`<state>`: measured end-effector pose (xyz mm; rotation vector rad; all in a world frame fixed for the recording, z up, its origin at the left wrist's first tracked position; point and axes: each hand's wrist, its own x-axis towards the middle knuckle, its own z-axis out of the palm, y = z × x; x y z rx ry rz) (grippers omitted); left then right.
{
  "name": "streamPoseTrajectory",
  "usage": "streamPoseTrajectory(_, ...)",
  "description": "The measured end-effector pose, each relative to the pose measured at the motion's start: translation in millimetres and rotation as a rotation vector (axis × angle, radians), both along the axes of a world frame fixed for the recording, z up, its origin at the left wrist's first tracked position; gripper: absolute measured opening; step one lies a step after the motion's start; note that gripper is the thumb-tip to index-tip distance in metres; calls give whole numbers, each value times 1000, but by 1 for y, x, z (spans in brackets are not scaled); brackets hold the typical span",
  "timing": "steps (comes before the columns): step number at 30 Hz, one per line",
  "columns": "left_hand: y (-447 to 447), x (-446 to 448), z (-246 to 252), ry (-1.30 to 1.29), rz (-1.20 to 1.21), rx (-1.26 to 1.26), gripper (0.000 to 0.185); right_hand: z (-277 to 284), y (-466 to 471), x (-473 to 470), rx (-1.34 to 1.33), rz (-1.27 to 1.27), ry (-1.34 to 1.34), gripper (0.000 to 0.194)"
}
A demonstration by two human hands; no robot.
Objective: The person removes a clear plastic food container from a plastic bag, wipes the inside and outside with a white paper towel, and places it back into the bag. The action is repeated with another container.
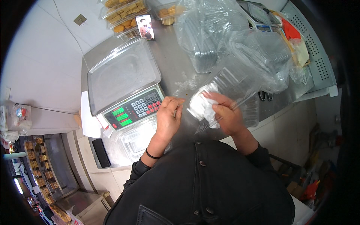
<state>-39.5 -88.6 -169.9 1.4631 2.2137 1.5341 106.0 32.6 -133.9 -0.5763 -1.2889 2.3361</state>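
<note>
My right hand [231, 116] grips a crumpled white tissue or cloth [204, 105], which lies against a clear plastic container [233, 74]. The container is tilted in front of that hand, its open side hard to make out. Slightly blurred, my left hand [169, 116] hovers by the keypad of a digital scale [135, 108], fingertips drawn together and nothing visible in them. The scale has a bare steel pan [123, 76] and lit green displays. Below my left wrist lies a clear plastic tray or lid [137, 140].
Bagged stacks of clear containers [205, 56] stand on the steel table [168, 56]. A lit phone [145, 26] leans by boxes of baked goods [123, 14]. A dark phone [101, 153] lies at the near left edge, scissors [265, 96] at the right. Another scale [263, 17] stands back right.
</note>
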Motion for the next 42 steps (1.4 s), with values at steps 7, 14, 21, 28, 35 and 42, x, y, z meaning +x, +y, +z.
streamPoseTrajectory(7, -6, 2, 9, -6, -52, -45, 10, 1, 6, -4, -25, -83, 175, 41)
streamPoseTrajectory(14, -20, 2, 9, -258, -19, -259, 13, 2, 4, -9, 6, -95, 189, 42)
streamPoseTrajectory(21, -9, 3, 13, -75, -73, 100, 55, 3, -1, -11, -91, -28, 240, 42)
streamPoseTrajectory(28, -15, 9, 3, -804, -227, 64, 79, 9, 3, -12, -142, -112, 360, 38)
streamPoseTrajectory(35, -19, 6, -2, -333, -329, 76, 110, 4, 2, -12, -248, -161, 399, 23)
streamPoseTrajectory(42, -21, -1, 18, 262, -205, 193, 96, 11, 0, -18, -248, 211, 327, 30)
